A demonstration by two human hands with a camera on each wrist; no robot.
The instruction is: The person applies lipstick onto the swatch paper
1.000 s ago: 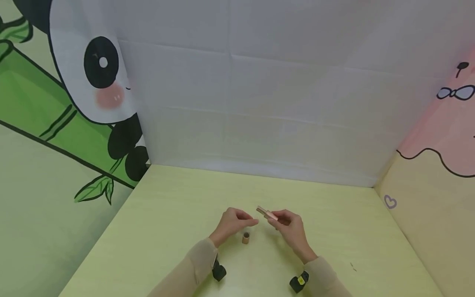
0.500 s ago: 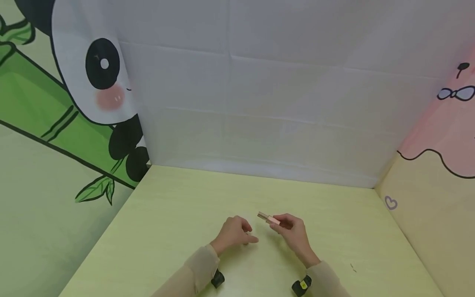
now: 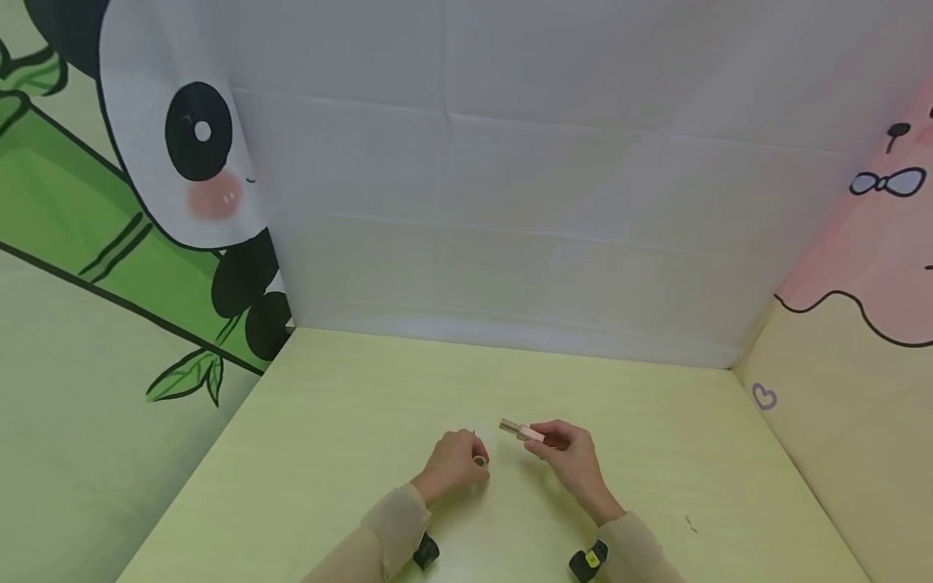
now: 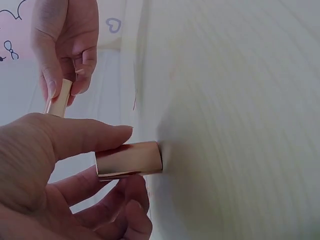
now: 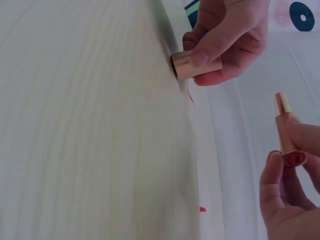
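Observation:
My left hand [image 3: 450, 465] pinches a rose-gold lipstick cap [image 4: 131, 159] between thumb and fingers. The cap stands with one end down at the table; whether it touches the surface I cannot tell. To its right, my right hand [image 3: 576, 460] holds the lipstick tube [image 3: 530, 434] raised above the table. Its narrower gold inner tube points up and to the left in the head view. In the right wrist view the lipstick [image 5: 285, 134] is gripped near its shiny reddish base. Tube and cap are apart.
A pale yellow table [image 3: 364, 389] lies under both hands, with a white sheet [image 3: 510, 202] behind it. A panda print covers the left wall and a pink print the right. A thin dark mark [image 3: 691, 524] shows on the table at right.
The left hand has lowered onto the cap, which stood alone on the table, and now pinches it. The right hand keeps the lipstick, slightly lower and tilted flatter.

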